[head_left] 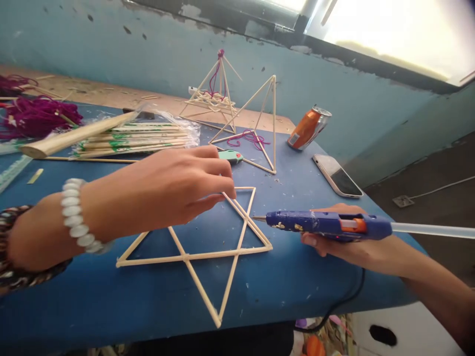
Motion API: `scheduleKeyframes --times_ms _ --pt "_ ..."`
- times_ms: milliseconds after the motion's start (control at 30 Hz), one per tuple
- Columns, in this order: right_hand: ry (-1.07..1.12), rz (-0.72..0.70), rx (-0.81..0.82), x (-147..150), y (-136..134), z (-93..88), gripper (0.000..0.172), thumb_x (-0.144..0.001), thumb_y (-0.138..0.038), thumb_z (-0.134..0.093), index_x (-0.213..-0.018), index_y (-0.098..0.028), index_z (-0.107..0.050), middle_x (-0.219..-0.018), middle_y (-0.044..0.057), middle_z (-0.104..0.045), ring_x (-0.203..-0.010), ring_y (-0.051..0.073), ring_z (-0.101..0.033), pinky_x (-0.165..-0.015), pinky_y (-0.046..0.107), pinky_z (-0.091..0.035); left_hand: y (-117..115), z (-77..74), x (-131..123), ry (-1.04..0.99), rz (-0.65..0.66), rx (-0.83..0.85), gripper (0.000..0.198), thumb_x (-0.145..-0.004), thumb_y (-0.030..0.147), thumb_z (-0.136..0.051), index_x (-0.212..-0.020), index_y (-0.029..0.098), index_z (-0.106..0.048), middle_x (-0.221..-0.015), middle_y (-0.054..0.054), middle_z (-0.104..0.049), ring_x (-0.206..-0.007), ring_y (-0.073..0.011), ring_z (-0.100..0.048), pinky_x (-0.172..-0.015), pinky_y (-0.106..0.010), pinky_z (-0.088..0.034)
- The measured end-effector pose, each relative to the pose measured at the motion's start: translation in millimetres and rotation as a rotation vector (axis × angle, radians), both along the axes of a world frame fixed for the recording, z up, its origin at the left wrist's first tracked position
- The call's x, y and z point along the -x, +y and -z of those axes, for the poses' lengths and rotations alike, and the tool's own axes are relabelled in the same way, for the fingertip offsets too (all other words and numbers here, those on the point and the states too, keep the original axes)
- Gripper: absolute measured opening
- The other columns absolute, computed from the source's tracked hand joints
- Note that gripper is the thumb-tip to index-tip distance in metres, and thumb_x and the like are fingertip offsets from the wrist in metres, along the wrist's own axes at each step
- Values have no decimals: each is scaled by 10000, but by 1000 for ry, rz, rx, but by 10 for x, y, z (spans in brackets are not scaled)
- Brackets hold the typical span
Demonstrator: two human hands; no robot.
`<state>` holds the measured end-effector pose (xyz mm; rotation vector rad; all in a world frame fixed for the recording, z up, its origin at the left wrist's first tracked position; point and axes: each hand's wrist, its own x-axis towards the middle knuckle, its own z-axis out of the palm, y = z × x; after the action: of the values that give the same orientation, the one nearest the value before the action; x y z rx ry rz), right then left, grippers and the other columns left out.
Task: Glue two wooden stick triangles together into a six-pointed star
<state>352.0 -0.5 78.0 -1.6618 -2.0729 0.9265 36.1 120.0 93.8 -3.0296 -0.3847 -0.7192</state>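
Observation:
A six-pointed star of thin wooden sticks [208,256] lies flat on the blue table. Over its upper part reaches my left hand [178,183], fingers bent and closed on a wooden stick [241,211] of the star's right side; the fingertips are partly hidden. My right hand [341,252] grips a blue hot glue gun [326,225] with an orange part and a clear glue stick out of its back. The gun's metal nozzle points left, close beside a crossing of the star's sticks. The star's upper left part is behind my left hand.
Stick pyramids [274,123] with purple yarn stand at the back. A tilted orange can [309,127] and a phone [337,175] are at the right. Packed sticks [141,138], a thick wooden rod [79,133], purple yarn [42,116] and a green cutter [230,156] lie beyond my left hand.

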Motion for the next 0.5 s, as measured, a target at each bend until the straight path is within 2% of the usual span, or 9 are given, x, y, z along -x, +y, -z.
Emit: scheduleKeyframes --times_ms 100,200,333,500 --pt "11 -15 15 9 34 6 295 -868 -480 -707 -738 -215 -692 -618 14 -672 -546 176 -620 -497 265 -492 163 79 -114 122 91 7 208 -966 213 -580 -1037 304 -753 -1009 -23 -753 -1012 -190 -669 -866 -322 -556" --pt "31 7 49 47 45 -24 290 -875 -452 -704 -717 -211 -676 -614 11 -661 -530 149 -588 -499 245 -478 250 146 -159 161 121 -1 204 -957 198 -589 -1070 284 -736 -1066 -35 -751 -1036 -195 -651 -872 -315 -544" --pt "69 130 110 57 12 -22 316 -895 -492 -670 -760 -209 -713 -646 16 -657 -454 103 -489 -409 221 -384 277 190 -205 185 152 4 192 -977 232 -575 -1077 283 -730 -1062 -43 -749 -1026 -191 -636 -873 -305 -532" --pt "-31 273 157 0 -42 33 454 -824 -657 -703 -703 -221 -746 -680 40 -675 -474 124 -525 -428 258 -391 297 200 -254 224 143 44 174 -980 236 -568 -1024 266 -734 -975 -45 -740 -1007 -199 -618 -887 -301 -517"
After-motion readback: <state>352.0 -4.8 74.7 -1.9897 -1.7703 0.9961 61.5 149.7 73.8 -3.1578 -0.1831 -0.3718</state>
